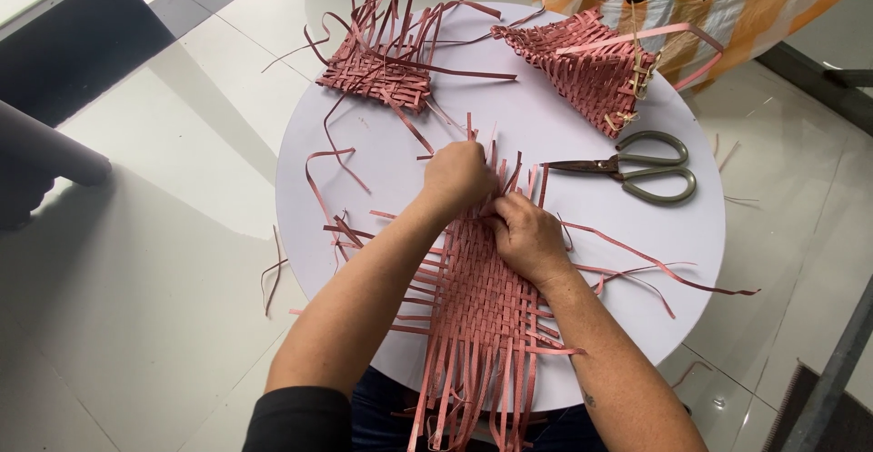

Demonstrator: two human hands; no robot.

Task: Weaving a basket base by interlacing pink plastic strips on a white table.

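Note:
A flat woven mat of reddish-pink strips [482,311] lies on the round white table [382,152], its loose ends hanging over the near edge. My left hand [457,176] is closed over the strips at the mat's far end. My right hand [527,238] presses on the weave just beside it, fingers pinching a strip. The two hands touch each other at the far edge of the mat.
A smaller woven square [377,75] with loose strips lies at the table's far left. A woven cone-shaped piece [587,65] lies at the far right. Scissors [637,168] rest right of my hands. An orange-and-white bag [727,6] sits beyond the table. Stray strips lie on the glossy floor.

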